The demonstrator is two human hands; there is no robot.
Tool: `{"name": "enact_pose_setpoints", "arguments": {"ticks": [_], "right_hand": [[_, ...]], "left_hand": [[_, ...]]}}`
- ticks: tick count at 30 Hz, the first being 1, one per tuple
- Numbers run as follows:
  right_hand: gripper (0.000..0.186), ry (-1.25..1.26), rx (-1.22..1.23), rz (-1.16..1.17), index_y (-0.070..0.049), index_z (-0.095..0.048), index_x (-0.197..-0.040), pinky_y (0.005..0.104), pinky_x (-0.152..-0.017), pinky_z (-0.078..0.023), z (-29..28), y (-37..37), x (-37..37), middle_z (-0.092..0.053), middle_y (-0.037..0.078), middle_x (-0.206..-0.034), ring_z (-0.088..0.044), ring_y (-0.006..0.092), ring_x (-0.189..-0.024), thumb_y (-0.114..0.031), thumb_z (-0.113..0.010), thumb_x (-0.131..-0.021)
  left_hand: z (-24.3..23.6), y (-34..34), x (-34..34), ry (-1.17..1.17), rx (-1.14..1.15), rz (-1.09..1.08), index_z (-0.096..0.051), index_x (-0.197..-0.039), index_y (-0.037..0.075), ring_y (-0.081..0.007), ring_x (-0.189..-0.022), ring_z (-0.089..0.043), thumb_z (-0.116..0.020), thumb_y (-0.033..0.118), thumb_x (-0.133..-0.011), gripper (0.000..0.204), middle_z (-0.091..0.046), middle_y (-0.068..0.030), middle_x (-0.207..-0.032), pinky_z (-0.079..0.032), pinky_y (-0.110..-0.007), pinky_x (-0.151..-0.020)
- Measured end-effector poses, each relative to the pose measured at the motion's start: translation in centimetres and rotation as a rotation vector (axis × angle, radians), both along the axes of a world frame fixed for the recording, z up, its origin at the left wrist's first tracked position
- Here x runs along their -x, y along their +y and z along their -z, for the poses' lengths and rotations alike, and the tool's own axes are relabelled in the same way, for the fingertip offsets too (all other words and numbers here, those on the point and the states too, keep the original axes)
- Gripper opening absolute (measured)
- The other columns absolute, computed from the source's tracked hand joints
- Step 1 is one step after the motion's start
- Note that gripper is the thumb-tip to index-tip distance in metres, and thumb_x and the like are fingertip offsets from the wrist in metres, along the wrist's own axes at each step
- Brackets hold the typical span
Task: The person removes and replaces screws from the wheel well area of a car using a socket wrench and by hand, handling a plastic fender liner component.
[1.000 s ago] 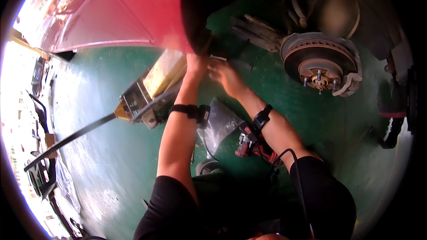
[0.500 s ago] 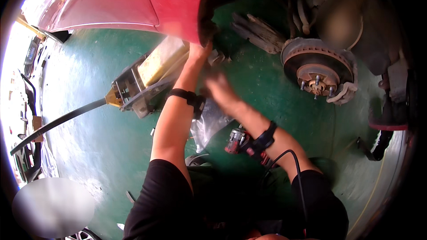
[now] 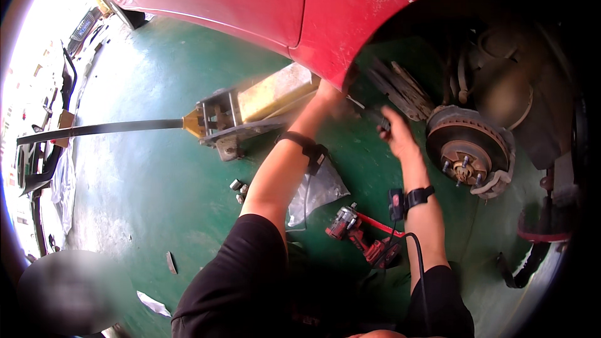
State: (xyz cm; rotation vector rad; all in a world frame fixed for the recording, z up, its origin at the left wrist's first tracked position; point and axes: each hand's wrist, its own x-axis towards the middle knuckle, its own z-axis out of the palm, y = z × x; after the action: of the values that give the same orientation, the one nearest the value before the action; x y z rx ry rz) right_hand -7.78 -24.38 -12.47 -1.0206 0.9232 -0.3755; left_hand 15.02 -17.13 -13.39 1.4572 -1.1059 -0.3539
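Fingers (image 3: 390, 114) of R hand (image 3: 401, 140) are clamped on a slim, dark-handled hand tool (image 3: 384, 125), located below & right of the lower corner of the glossy red fender panel (image 3: 350, 25). L hand (image 3: 330, 94) is at that corner, partly hidden; L finger state can't be told. Rust-brown round brake disc (image 3: 464, 155): right of R hand, apart. Red-and-black cordless impact wrench (image 3: 362, 238): on green floor (image 3: 188, 213), betw. forearms (image 3: 266, 178).
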Motion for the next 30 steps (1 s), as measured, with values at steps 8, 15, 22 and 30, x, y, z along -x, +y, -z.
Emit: {"name": "enact_pose_setpoints", "arguments": {"ticks": [8,15,22,30], "right_hand": [[0.025,-0.153,-0.199,-0.326,-0.008,-0.06,-0.096,0.0331,-0.052,-0.054,0.5,10.9,-3.3,-0.064,0.007,-0.073,-0.065,0.0202,-0.057,-0.033,-0.06,-0.095],[0.022,-0.202,-0.444,0.088,-0.011,-0.056,-0.079,0.0224,-0.045,-0.037,2.3,-2.1,1.0,-0.055,0.002,-0.065,-0.056,0.0137,-0.058,-0.029,-0.066,-0.089],[0.032,-0.041,-0.253,-0.245,-0.012,-0.056,-0.097,0.0244,-0.045,-0.037,1.2,4.6,-1.2,-0.062,0.004,-0.072,-0.056,0.0143,-0.057,-0.044,-0.058,-0.095],[0.019,-0.052,-0.214,-0.179,-0.013,-0.057,-0.09,0.026,-0.045,-0.041,-0.8,6.5,-2.5,-0.06,0.004,-0.072,-0.056,0.0141,-0.056,-0.028,-0.068,-0.086]], "left_hand": [[2.5,-1.8,-1.2,0.238,0.288,0.115,-0.061,-0.117,0.002,-0.0293,-0.103,-0.059,-0.06,0.006,-0.094,0.023,-0.06,-0.0149,-0.112,-0.048,-0.039,-0.09],[1.8,-1.6,0.6,-0.037,0.157,0.002,-0.052,-0.136,0.008,-0.0257,-0.122,-0.051,-0.066,0.014,-0.092,0.046,-0.056,-0.012,-0.132,-0.04,-0.04,-0.107],[1.2,-0.1,-0.8,-0.418,0.115,-0.084,-0.054,-0.132,0.008,-0.0306,-0.12,-0.054,-0.063,0.016,-0.093,0.041,-0.059,-0.0156,-0.128,-0.043,-0.043,-0.101],[1.2,-1.0,-0.4,-0.479,0.161,-0.097,-0.056,-0.129,0.007,-0.0351,-0.117,-0.055,-0.063,0.016,-0.092,0.039,-0.059,-0.0176,-0.126,-0.044,-0.044,-0.099]]}}
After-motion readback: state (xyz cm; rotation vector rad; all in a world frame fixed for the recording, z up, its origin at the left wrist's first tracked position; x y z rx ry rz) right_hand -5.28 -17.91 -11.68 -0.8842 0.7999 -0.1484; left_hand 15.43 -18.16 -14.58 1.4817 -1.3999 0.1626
